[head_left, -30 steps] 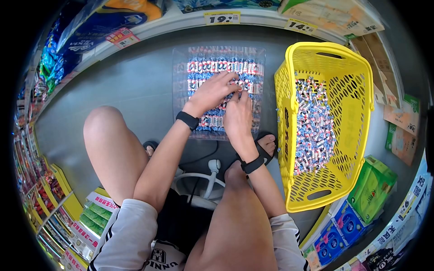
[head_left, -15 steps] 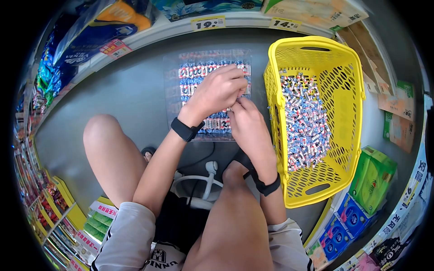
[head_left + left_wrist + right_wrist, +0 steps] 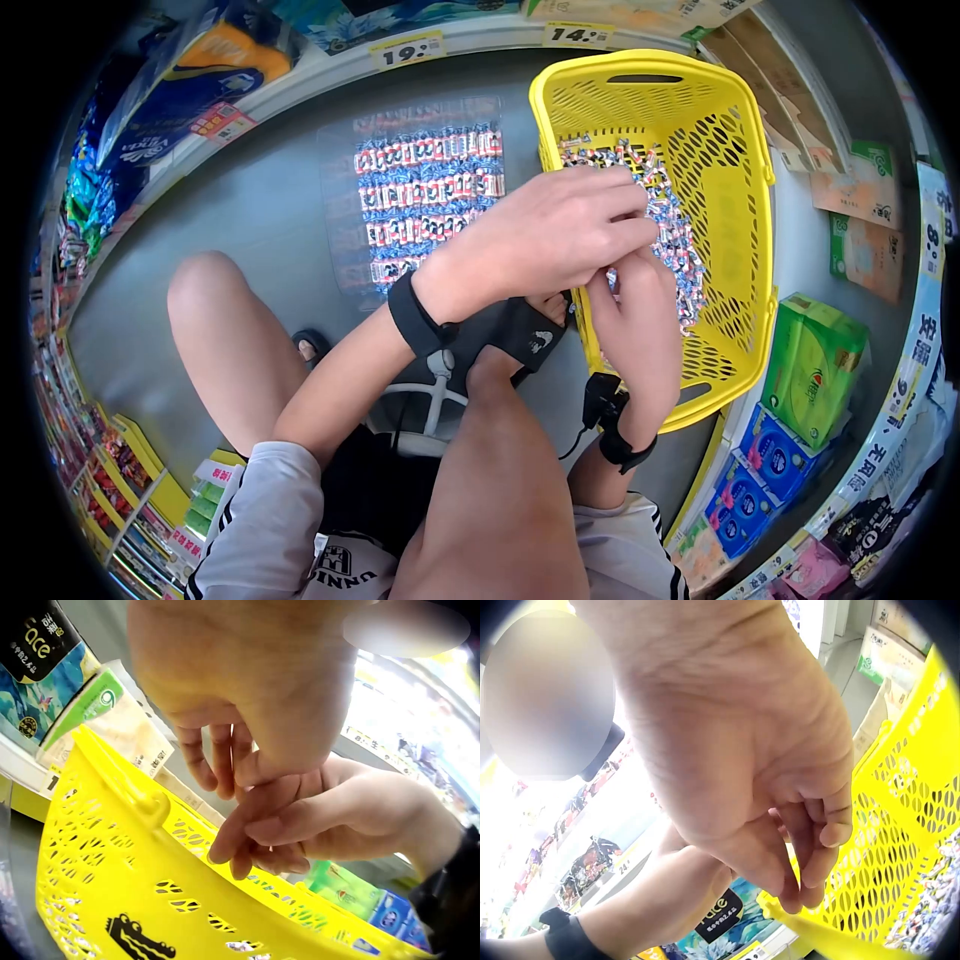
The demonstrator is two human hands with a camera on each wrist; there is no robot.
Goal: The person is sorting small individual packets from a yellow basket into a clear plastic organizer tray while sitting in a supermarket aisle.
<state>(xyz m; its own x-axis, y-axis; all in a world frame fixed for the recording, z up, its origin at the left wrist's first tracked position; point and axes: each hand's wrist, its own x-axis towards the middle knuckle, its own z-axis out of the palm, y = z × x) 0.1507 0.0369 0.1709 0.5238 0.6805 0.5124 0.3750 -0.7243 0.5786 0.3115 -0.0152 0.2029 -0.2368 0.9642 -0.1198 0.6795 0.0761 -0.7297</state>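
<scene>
Both hands are close together over the near side of a yellow shopping basket (image 3: 735, 250), fingers overlapping in the head view. The left hand (image 3: 555, 225) has loosely bent fingers that hang down, with nothing visible in them. Beside and below it, the right hand (image 3: 640, 325) has relaxed, slightly bent fingers, and the right wrist view shows no candy between thumb and fingers. Loose wrapped candies (image 3: 683, 255) in blue, white and red lie heaped in the basket. Left of it stands a clear plastic box (image 3: 340, 215) with candies (image 3: 425, 190) in neat rows.
A white stool (image 3: 438, 372) with a cable stands between the person's legs. Shelf edges with price tags (image 3: 408, 50) run behind. Green tissue packs (image 3: 815, 370) and blue packs (image 3: 740, 508) line the right side, snack racks (image 3: 125, 450) the left.
Both hands have left the clear box and moved right to the basket. The head view has shifted, so box and basket appear further left. The rows in the box are now uncovered.
</scene>
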